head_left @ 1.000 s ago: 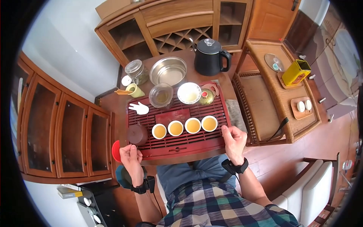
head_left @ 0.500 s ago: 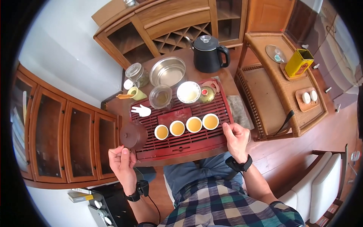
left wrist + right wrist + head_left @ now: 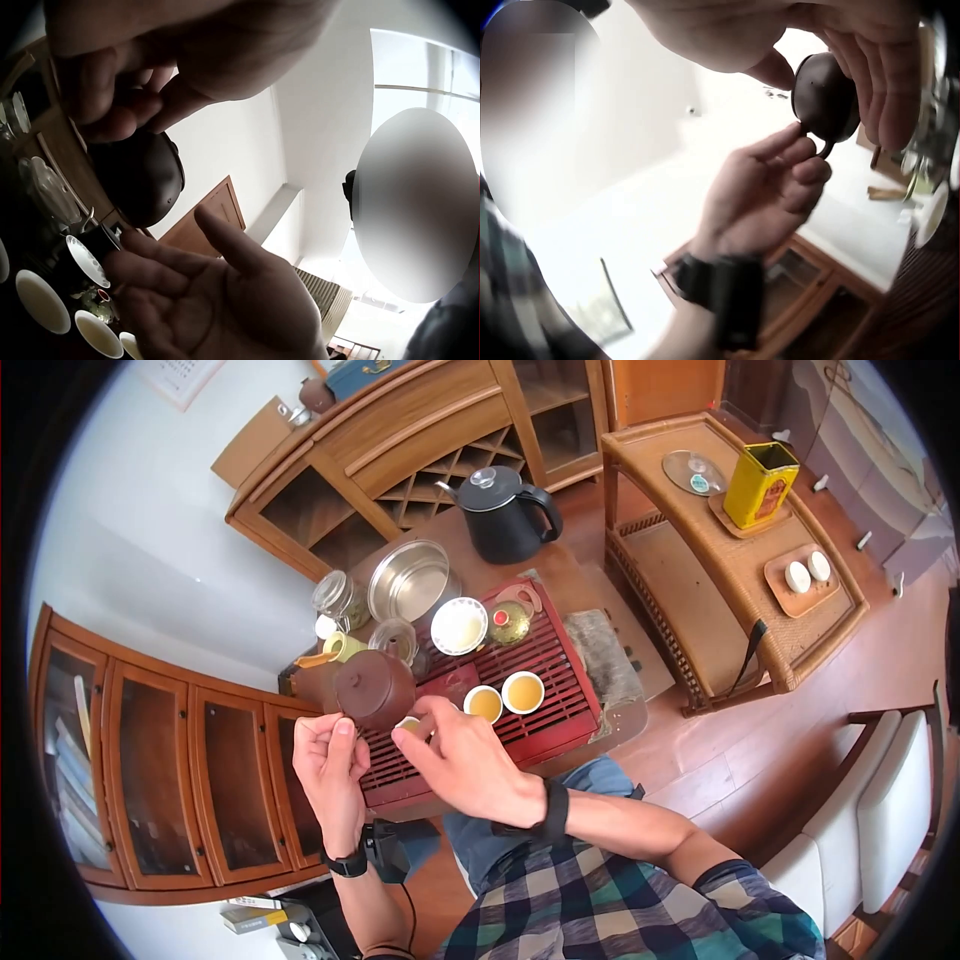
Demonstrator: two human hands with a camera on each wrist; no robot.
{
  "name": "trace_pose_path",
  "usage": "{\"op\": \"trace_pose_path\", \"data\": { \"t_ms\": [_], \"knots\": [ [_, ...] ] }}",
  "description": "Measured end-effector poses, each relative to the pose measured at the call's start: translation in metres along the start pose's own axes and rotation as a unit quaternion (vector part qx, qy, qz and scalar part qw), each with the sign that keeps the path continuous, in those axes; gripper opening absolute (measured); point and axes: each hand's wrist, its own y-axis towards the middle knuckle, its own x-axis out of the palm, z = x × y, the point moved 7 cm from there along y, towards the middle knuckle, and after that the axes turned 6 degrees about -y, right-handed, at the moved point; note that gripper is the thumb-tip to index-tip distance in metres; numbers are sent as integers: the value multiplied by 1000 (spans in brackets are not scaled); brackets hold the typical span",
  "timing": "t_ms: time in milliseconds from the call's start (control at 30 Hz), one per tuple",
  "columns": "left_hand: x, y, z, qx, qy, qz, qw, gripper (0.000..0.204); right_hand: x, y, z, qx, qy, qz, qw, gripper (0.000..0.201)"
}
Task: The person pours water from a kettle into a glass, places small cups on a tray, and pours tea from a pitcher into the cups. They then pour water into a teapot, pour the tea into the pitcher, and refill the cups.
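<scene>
In the head view my left hand (image 3: 328, 765) pinches the handle of a dark brown teapot (image 3: 375, 688), held up over the left part of the red slatted tray (image 3: 558, 665). My right hand (image 3: 468, 762) reaches in beside the pot's right side, its fingers extended; the left wrist view shows the palm of this right hand (image 3: 225, 304) turned up below the teapot (image 3: 146, 180). Two white cups of amber tea (image 3: 484, 704) stand uncovered to the view on the tray; another is partly hidden by the right hand.
Behind are a steel bowl (image 3: 408, 585), a black kettle (image 3: 500, 515), a glass jar (image 3: 338, 600), a patterned white bowl (image 3: 460, 626) and a small green-gold pot (image 3: 510, 622). At the right stands a wicker cart (image 3: 740, 575) with a yellow tin (image 3: 760, 485).
The teapot has risen off the tray in my left hand. My right hand has left the tray's right edge and moved left to the pot. The head view has shifted.
</scene>
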Motion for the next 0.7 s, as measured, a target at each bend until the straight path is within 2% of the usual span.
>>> {"op": "trace_pose_path", "data": {
  "t_ms": [67, 167, 333, 700],
  "knots": [
    [5, 5, 0, 0, 8, -7, 1000, 8, -7, -4, -16, -143, -128, 126, 973, 58],
    [12, 9, 0, -5, 17, -19, 1000, 8, -9, -7, -25, -169, -155, 106, 968, 68],
    [18, 17, 1, -7, 31, -29, 999, 9, 0, 6, -19, -174, -109, 64, 977, 82],
    [34, 32, 12, -32, 118, -29, 992, 13, -5, 16, -13, -157, -58, 59, 984, 84]
  ]
}}
